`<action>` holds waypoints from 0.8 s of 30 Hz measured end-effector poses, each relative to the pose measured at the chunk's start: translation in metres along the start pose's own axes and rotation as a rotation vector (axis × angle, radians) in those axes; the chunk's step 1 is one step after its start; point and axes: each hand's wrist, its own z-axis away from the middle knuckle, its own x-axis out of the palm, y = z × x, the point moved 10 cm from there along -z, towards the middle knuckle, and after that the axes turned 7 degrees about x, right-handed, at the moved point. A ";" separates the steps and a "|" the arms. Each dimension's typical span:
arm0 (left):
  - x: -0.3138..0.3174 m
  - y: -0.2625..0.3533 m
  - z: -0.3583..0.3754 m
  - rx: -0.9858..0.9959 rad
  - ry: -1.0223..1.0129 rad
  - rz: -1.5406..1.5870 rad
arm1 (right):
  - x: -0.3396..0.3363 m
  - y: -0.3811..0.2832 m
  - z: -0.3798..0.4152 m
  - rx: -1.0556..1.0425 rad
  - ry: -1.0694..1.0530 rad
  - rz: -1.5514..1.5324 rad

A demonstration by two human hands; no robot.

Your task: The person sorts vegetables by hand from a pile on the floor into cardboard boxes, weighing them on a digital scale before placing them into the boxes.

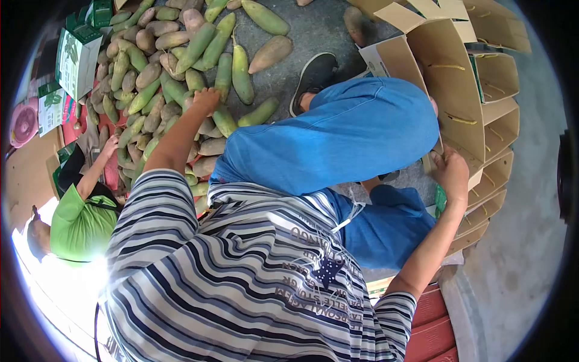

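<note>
My left hand (206, 101) reaches down onto a large heap of long green and brownish radishes. Its fingers curl over a green radish (223, 120), which they partly hide. On the other side, my right hand (451, 169) grips the lower edge of an upright cardboard box (443, 72) beside my knee. The thumb and fingers close on the cardboard there. My bent leg in blue trousers lies between the two hands and covers part of the floor and the box.
More open cardboard boxes (494, 75) with yellow cord handles stand in a row at right. A person in a green shirt (81, 223) reaches into the heap from the left. Printed white and green cartons (77, 63) and a pink round item (24, 125) are beyond it.
</note>
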 end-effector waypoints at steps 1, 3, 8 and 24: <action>0.008 -0.004 -0.010 0.006 -0.050 0.029 | -0.001 -0.001 0.000 -0.011 0.012 -0.005; 0.002 0.002 -0.009 0.034 -0.142 0.012 | 0.000 0.000 0.003 -0.013 0.012 -0.007; -0.016 0.017 -0.019 0.132 -0.358 -0.194 | -0.002 -0.002 0.002 -0.017 0.010 -0.035; -0.481 0.101 0.224 0.493 1.092 0.391 | 0.000 0.007 0.004 -0.001 0.126 -0.092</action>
